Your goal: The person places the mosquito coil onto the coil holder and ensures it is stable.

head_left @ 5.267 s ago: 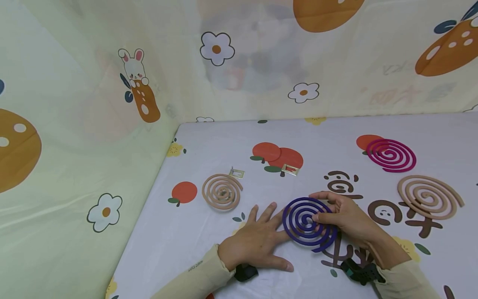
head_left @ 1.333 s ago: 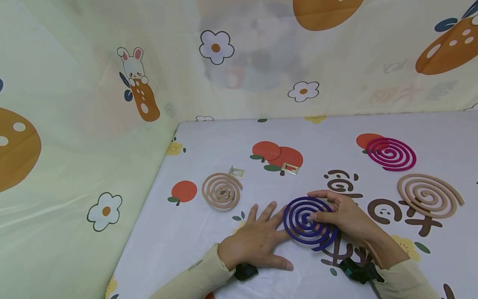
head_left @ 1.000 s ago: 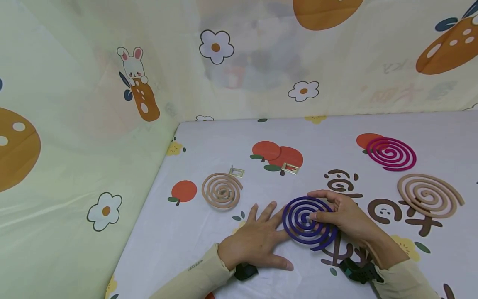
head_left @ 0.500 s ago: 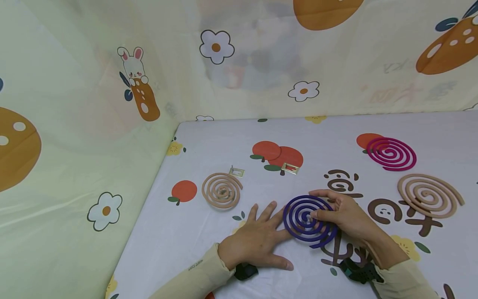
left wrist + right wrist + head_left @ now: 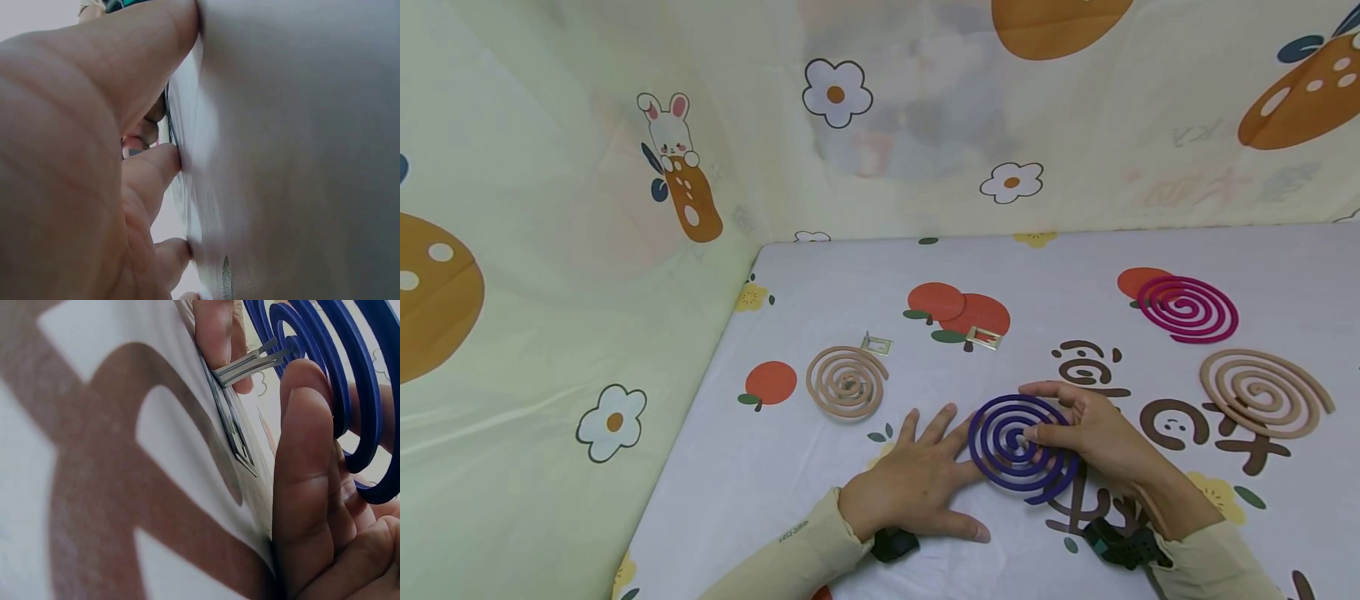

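Note:
In the head view my right hand [image 5: 1097, 433] pinches a dark blue mosquito coil [image 5: 1017, 439], thumb close to its centre. The right wrist view shows the coil tilted above the table, its centre at the prong tips of a metal coil stand [image 5: 247, 369]. My left hand [image 5: 913, 483] lies spread on the cloth, palm down. Its forefinger reaches beneath the coil, and fingertips [image 5: 215, 331] press at the stand's base. From the head view the coil covers that stand. In the left wrist view the left fingers [image 5: 156, 175] lie fairly straight along the cloth.
A tan coil [image 5: 847, 383] lies left, metal showing at its centre. Two thin metal stands, one by that coil [image 5: 867, 348] and another farther right [image 5: 973, 335], lie beyond the hands. At right are a magenta coil [image 5: 1183, 307] and another tan coil [image 5: 1261, 392]. A printed curtain [image 5: 917, 150] rises behind.
The blue coil rocks slightly: its near edge rises half a second ago and sits lower now. Both hands stay in nearly the same place throughout.

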`<state>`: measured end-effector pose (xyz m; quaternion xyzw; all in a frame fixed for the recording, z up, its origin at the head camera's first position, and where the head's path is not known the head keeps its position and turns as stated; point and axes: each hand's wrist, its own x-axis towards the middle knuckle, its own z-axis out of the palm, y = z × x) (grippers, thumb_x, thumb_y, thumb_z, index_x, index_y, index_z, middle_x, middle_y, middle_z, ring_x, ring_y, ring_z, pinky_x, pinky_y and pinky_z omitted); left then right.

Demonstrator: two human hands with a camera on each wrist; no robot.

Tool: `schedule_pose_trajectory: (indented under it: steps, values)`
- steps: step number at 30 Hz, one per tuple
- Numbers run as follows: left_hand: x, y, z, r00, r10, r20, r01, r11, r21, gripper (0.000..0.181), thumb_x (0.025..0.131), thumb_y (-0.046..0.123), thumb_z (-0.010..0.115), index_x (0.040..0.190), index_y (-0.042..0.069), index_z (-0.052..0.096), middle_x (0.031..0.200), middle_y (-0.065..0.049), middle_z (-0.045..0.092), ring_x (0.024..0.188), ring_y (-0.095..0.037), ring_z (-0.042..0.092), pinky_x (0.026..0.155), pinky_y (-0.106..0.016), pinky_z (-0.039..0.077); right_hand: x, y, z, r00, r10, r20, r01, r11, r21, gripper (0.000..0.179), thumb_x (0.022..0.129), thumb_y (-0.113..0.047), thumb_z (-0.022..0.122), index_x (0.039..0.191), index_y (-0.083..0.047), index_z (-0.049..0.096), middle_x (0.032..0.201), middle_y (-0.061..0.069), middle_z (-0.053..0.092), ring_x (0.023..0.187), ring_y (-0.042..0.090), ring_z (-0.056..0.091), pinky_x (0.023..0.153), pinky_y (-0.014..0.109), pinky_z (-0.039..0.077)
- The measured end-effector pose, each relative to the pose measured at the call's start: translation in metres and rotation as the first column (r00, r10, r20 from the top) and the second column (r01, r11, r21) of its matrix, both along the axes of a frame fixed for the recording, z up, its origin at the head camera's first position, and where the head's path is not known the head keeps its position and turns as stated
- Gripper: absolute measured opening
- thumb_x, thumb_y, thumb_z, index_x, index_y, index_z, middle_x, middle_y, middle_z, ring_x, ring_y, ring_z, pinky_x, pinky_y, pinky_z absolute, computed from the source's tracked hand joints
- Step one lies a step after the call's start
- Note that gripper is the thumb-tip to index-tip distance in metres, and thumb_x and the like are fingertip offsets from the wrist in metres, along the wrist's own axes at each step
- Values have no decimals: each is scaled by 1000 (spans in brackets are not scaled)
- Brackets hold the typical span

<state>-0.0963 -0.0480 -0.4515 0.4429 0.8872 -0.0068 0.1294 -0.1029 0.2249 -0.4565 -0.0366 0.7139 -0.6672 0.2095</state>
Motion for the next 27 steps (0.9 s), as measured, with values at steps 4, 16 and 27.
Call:
schedule_pose_trajectory:
  steps: [4, 16, 27]
  values:
    - [0, 0, 0, 1000, 1, 0, -1, 1000, -2, 90, 88, 84, 54, 164, 47, 23, 176, 0, 10, 161, -37, 6, 119, -70, 21, 0, 1, 0, 1000, 17, -7, -17, 1000, -5, 69, 96, -9, 75, 152, 7, 38, 83, 16, 76, 69, 23, 76, 71, 36, 63]
    - [0, 0, -1, 1000, 7, 9, -7, 1000, -3, 90, 88, 84, 53, 164, 47, 22, 176, -1, 8, 161, -37, 5, 120, -70, 19, 0, 0, 1, 1000, 21, -5, -21, 1000, 9, 70, 96, -10, 76, 152, 7, 38, 84, 16, 76, 66, 22, 75, 68, 38, 63]
    - [0, 0, 0, 1000, 7, -3, -7, 1000, -2, 90, 88, 83, 54, 164, 47, 21, 176, -4, 7, 161, -37, 6, 120, -69, 20, 0, 0, 1, 1000, 8, 11, -9, 1000, 13, 68, 95, -8, 76, 151, 7, 39, 83, 16, 76, 65, 20, 73, 65, 37, 63]
